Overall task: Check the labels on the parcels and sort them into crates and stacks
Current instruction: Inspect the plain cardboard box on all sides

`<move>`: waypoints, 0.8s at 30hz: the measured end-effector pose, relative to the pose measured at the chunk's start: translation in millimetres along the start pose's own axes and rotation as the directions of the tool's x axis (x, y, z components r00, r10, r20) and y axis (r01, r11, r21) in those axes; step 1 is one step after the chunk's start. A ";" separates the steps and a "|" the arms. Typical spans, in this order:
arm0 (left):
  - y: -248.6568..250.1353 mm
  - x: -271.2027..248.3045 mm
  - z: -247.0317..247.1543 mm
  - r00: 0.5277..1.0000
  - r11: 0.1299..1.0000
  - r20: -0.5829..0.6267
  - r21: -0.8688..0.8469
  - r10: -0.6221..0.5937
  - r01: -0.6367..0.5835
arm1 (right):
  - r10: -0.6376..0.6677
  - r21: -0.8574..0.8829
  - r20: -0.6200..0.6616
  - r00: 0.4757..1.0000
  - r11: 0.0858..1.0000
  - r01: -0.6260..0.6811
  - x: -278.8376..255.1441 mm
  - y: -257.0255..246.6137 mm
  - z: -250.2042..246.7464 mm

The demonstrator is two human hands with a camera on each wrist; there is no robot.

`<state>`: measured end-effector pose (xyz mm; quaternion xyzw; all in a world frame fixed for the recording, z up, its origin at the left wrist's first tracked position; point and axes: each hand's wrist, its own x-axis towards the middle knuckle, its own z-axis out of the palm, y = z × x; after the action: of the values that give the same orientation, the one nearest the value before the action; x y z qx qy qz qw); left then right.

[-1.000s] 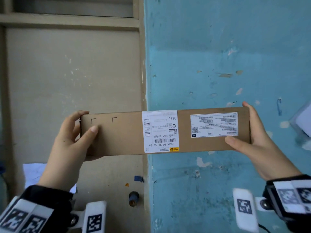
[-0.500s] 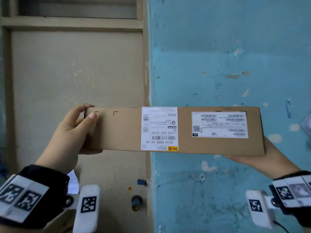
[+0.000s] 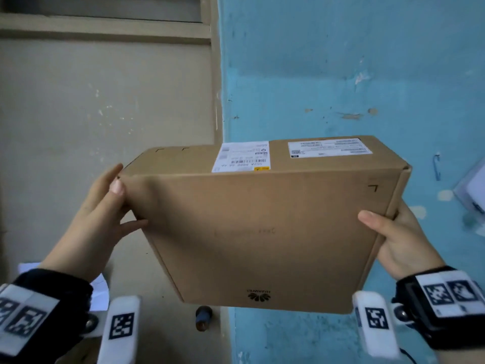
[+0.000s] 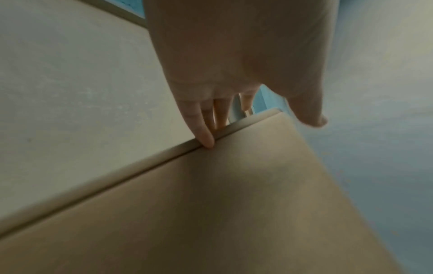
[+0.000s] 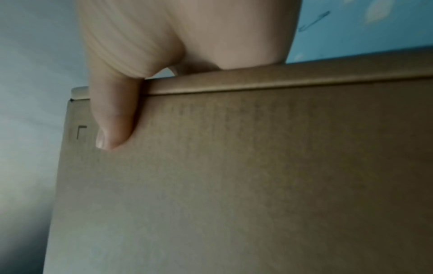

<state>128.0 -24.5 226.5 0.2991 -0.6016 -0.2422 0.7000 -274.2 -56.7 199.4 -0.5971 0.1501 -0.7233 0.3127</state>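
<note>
Head view: a flat brown cardboard parcel (image 3: 262,227) was held up in mid-air between both hands, in front of a beige panelled door (image 3: 105,114) on the left and a scuffed blue wall (image 3: 341,74) on the right. Its broad face, printed with a small logo (image 3: 258,295), tilted toward the camera. Its narrow top side carried a white shipping label (image 3: 241,156) with barcodes and a second white label (image 3: 329,148) nearer the right end; the print was too small to read. The left hand (image 3: 102,219) clamped the upper left corner, thumb on the broad face, fingers behind. The right hand (image 3: 401,243) clamped the right edge, thumb on the face, fingers hidden behind. Black wrist straps with white marker tags showed on both arms. A white sheet of paper (image 3: 101,287) lay low at the left, partly hidden.

Left wrist view: blurred. The left hand (image 4: 234,64) had straight fingers (image 4: 203,133) lying along the parcel (image 4: 211,213) edge, with the thumb on the other side.

Right wrist view: the right hand (image 5: 178,40) gripped the parcel (image 5: 257,176) over its edge, with the thumb (image 5: 114,120) pressed flat on the face beside a printed corner mark (image 5: 81,132).
</note>
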 end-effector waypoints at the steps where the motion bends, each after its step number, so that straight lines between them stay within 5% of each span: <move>1: -5.9 -2.2 -0.4 0.999 0.999 0.035 0.021 0.027 -0.028 | 0.016 0.026 -0.011 1.000 1.000 -0.015 1.8 0.9 -0.8; 7: -55.0 -16.2 -7.7 0.977 0.963 0.165 0.255 -0.133 0.088 | 0.162 0.204 -0.132 0.978 0.970 -0.133 15.0 4.5 -12.0; 13: -74.5 -39.5 -7.7 0.954 0.980 0.248 0.138 -0.171 0.140 | 0.255 0.260 -0.071 0.964 0.938 -0.229 14.4 3.9 -20.1; 24: -83.7 -31.6 0.7 0.974 0.958 -0.010 -0.184 -0.224 0.219 | 0.164 0.180 0.146 0.976 0.965 -0.189 24.6 21.0 -14.8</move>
<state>124.1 -61.5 145.2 0.3029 -0.5289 -0.3686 0.7019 -284.9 -90.5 202.3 -0.5941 0.1113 -0.6632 0.4414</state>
